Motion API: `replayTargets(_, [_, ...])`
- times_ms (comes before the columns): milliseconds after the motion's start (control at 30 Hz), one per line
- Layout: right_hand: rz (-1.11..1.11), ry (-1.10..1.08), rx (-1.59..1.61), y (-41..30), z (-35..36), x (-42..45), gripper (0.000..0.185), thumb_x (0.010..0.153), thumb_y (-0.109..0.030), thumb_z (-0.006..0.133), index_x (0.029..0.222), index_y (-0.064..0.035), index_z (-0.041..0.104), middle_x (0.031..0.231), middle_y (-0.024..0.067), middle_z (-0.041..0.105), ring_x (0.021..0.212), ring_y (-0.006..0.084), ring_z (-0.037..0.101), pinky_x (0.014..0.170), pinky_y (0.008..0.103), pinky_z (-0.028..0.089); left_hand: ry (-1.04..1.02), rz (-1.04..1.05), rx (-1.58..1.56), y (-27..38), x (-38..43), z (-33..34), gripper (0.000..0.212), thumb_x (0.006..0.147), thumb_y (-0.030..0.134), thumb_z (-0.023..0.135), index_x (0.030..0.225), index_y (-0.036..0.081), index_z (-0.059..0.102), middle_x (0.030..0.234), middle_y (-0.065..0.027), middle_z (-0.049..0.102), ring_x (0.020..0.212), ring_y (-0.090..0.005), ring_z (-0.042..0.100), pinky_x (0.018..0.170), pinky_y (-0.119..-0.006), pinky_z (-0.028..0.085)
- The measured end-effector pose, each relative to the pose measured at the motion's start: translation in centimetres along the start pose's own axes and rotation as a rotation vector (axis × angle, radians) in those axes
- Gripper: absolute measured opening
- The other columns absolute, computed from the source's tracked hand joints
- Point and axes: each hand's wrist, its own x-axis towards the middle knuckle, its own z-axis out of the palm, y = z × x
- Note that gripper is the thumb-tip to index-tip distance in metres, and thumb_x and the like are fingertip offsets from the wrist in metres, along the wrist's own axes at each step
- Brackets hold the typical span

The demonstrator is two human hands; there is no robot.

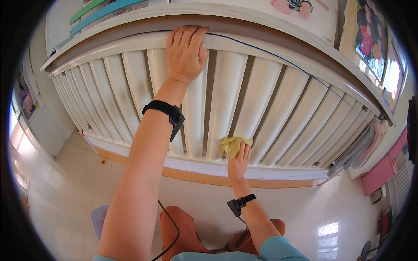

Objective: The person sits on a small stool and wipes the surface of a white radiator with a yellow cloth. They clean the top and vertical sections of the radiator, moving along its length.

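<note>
A white column radiator [225, 98] stretches across the view before me. My left hand [186, 52] rests over its top rail, fingers curled across the edge and touching the thin blue cord [248, 45] that runs along it. Low on the radiator, near its bottom rail, my right hand [240, 161] presses a crumpled yellow cloth [233, 146] against the columns. The cloth covers part of the right fingertips. Each wrist wears a black strap with a small device.
A white ledge [241, 14] overhangs the radiator. Grey and pink cloths [359, 146] hang at its right end. Behind my left forearm a pale plastic seat [99, 220] shows in part on the tiled floor [287, 208]. A black cable [178, 228] hangs near my knees.
</note>
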Motion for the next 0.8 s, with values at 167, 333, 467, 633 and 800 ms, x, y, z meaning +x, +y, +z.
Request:
replayTargets(167, [0.105, 0.024, 0.238, -1.1, -2.4, 2.5, 0.042, 0.079, 0.000, 0.061, 0.119, -0.0009, 0.051, 0.137, 0.0184, 0.034, 0.125, 0.0412, 0.036, 0.099, 0.0481, 0.037, 0.017, 0.028, 0.019, -0.8, -0.2, -0.2, 0.030, 0.081, 0.012, 0.046, 0.109, 0.011, 0.057, 0.105, -0.0069, 0.057, 0.100, -0.0270, 0.051, 0.093, -0.042, 0.036])
replayTargets(333, [0.130, 0.306, 0.326, -2.5, -4.8, 12.3, 0.037, 0.075, -0.001, 0.067, 0.109, -0.0001, 0.053, 0.135, 0.0176, 0.038, 0.123, 0.0415, 0.038, 0.099, 0.0476, 0.037, 0.036, 0.024, 0.040, -0.8, -0.5, 0.4, 0.031, 0.078, 0.016, 0.050, 0.108, 0.014, 0.056, 0.104, -0.0038, 0.057, 0.102, -0.0234, 0.052, 0.095, -0.041, 0.036])
replayTargets(467, [-0.069, 0.286, 0.105, -2.6, -4.1, 13.2, 0.033, 0.071, -0.001, 0.068, 0.101, -0.0029, 0.056, 0.134, 0.0145, 0.039, 0.124, 0.0387, 0.038, 0.101, 0.0538, 0.032, 0.030, 0.038, 0.042, -1.0, -0.6, 0.3, 0.030, 0.080, 0.016, 0.049, 0.108, 0.014, 0.057, 0.104, -0.0033, 0.057, 0.102, -0.0228, 0.052, 0.095, -0.041, 0.036])
replayTargets(633, [-0.193, 0.163, 0.038, 0.0, -0.8, 7.2, 0.031, 0.072, -0.006, 0.068, 0.101, -0.0035, 0.056, 0.134, 0.0114, 0.039, 0.125, 0.0354, 0.037, 0.102, 0.0564, 0.030, 0.032, 0.053, 0.017, -0.6, -0.3, 0.1, 0.029, 0.083, 0.013, 0.045, 0.110, 0.010, 0.057, 0.106, -0.0070, 0.058, 0.100, -0.0277, 0.052, 0.092, -0.041, 0.036])
replayTargets(800, [0.019, 0.179, 0.364, -0.5, -0.5, 2.7, 0.041, 0.073, -0.001, 0.064, 0.112, -0.0003, 0.051, 0.128, 0.0137, 0.038, 0.122, 0.0377, 0.036, 0.101, 0.0525, 0.032, 0.033, 0.047, 0.019, -0.7, -0.5, 0.2, 0.030, 0.083, 0.014, 0.045, 0.111, 0.011, 0.056, 0.106, -0.0068, 0.058, 0.101, -0.0275, 0.051, 0.093, -0.041, 0.036])
